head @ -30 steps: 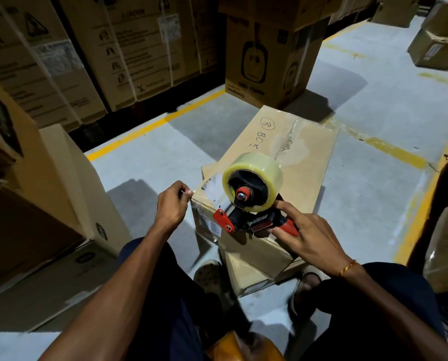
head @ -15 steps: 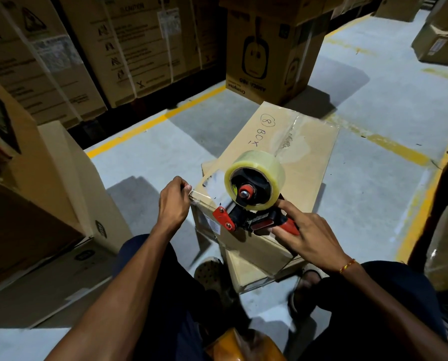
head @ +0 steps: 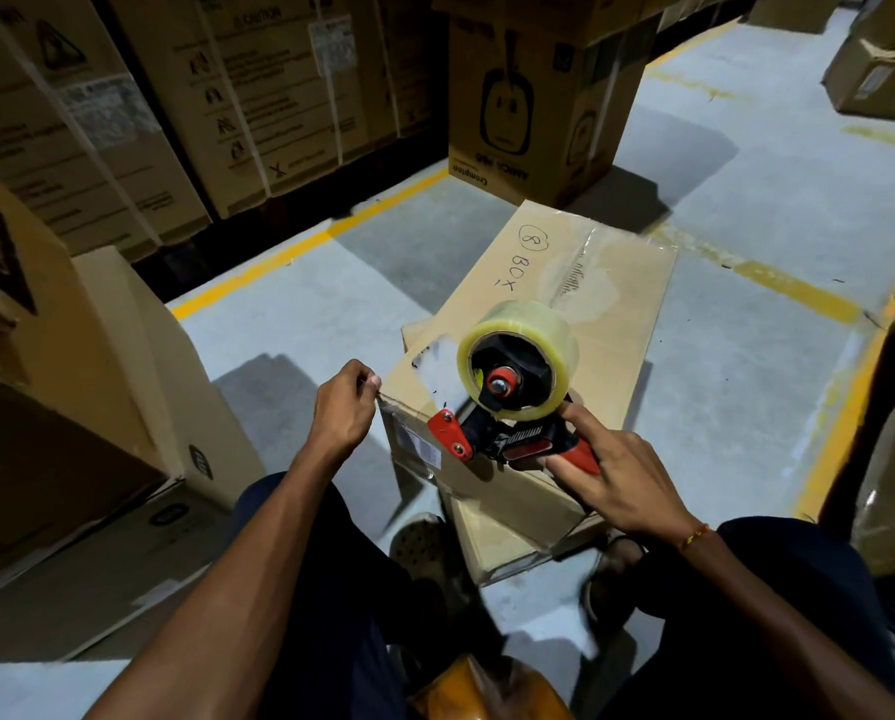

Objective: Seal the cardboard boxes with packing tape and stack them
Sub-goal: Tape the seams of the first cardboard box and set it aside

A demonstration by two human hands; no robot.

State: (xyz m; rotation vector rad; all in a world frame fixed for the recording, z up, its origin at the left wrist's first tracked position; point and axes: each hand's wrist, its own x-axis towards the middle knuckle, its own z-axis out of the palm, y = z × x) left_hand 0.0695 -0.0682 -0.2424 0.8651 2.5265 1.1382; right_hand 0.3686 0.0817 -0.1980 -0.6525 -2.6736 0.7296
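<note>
Item 1: cardboard box (head: 580,283), brown, marked "8 BOX" by hand on its top face. It lies on the grey warehouse floor (head: 746,387) directly in front of the seated person, resting on a second box (head: 492,543) whose edge shows beneath its near end. A strip of clear tape already runs along the far part of the top seam. A white label sits on the near side face.

Item 2: tape dispenser (head: 507,407), red and black, carrying a roll of clear packing tape (head: 525,335). It stands at the box's near top edge, roll upward, with a stretch of tape drawn out leftward toward the near-left corner.

Item 3: right hand (head: 616,480). Fingers curled round the red handle, grasping the dispenser; the index finger lies forward along the body, likely to steady and steer it.

Item 4: left hand (head: 344,407). Clenched in a pinch at the box's near-left corner, apparently holding the free tape end down against the edge so the strip stays taut and anchored. The tape end itself is too thin to make out.

Item 5: surroundings. Large strapped cartons (head: 138,111) line the left and back; a printed carton (head: 528,96) stands beyond the box; yellow floor lines (head: 305,246) cross the concrete.

Assessment: sealing is under way on this box; stacking not yet done.
</note>
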